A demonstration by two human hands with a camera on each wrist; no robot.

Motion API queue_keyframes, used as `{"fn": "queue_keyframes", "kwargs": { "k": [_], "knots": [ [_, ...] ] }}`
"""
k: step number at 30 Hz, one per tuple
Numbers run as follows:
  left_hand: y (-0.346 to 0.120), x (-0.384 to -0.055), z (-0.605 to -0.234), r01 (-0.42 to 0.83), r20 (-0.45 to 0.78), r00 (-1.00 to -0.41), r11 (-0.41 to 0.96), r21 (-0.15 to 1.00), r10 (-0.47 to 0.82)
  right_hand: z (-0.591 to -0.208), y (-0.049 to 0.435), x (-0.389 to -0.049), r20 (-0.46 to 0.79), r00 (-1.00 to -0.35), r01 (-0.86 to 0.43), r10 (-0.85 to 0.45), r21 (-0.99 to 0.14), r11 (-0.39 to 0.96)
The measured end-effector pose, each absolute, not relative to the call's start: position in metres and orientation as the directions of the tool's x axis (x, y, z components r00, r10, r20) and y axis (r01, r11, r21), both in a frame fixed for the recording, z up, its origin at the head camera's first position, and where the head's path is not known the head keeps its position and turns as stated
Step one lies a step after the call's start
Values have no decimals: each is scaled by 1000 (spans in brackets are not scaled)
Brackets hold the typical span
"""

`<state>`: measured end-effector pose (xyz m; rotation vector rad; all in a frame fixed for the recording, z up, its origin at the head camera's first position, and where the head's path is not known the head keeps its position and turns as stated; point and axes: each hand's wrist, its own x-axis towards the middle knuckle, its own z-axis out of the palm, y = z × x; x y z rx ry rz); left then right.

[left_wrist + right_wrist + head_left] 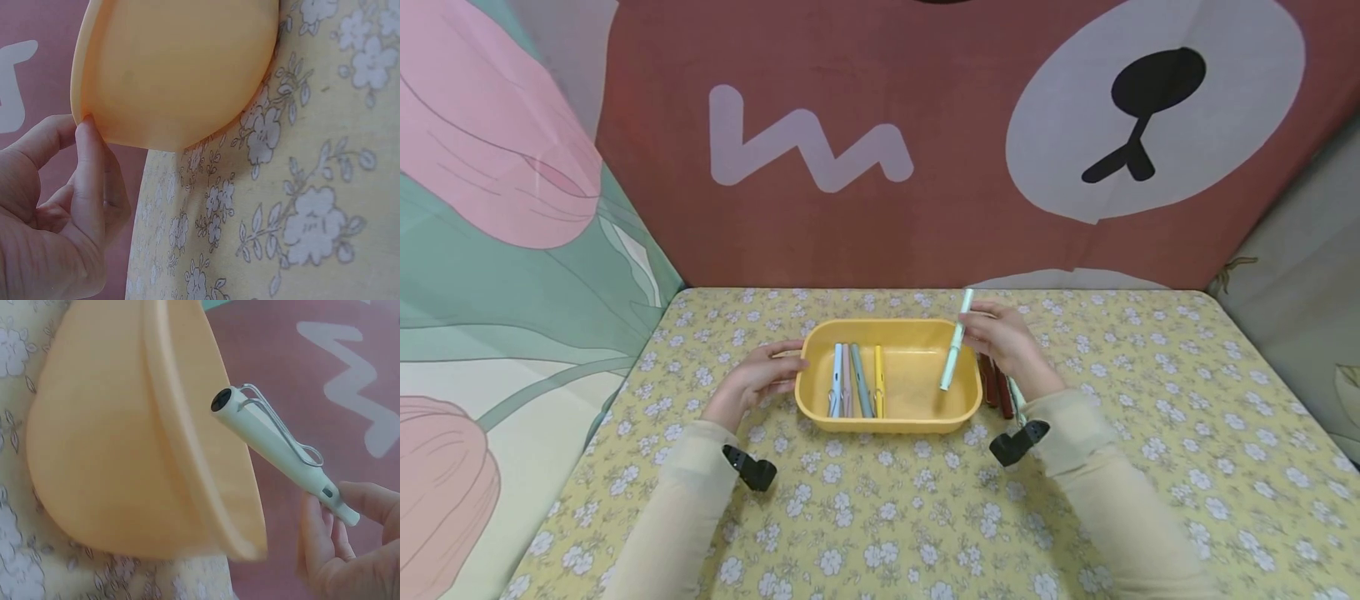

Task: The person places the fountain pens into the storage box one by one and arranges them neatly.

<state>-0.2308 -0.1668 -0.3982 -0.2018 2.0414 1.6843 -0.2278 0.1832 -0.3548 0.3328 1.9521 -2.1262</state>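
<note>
A yellow plastic tray (pixel 917 424) sits on the table, with several capped pens lying side by side in its left half: a light blue pen (pixel 837 379), a pink pen (pixel 847 381), a grey-green pen (pixel 861 382) and a yellow pen (pixel 878 382). My left hand (pixel 760 377) pinches the tray's left rim between thumb and fingers. Over the right end of the tray, my right hand (pixel 1003 337) holds a pale mint pen (pixel 275 447) by its lower barrel. That pen is tilted, its clip end pointing down toward the tray's inside.
Just right of the tray lie dark red pens (pixel 1002 392) and another mint pen (pixel 1017 398), partly hidden under my right hand and wrist. A floral cloth (pixel 865 517) covers the table. Behind its back edge hangs a printed curtain (pixel 850 233).
</note>
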Motion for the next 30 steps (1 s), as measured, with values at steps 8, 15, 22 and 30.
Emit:
{"fn": "queue_keyframes", "kwargs": {
  "k": [8,15,22,30],
  "knots": [
    [-167,-232,-398,-408,-450,-872,221,886,195,-362,162,-230,-333,-942,334,-30,-941,-53],
    [-168,-231,-396,-413,-452,-870,211,886,195,-368,146,-230,-344,-939,344,-23,-939,1],
    [-167,-231,-396,-412,-454,-869,219,884,196,-377,133,-229,-359,-933,358,-30,-933,36],
    [-168,-231,-398,-407,-448,-870,212,888,205,-388,120,-228,-362,-932,362,-19,-932,19]
  ]
}}
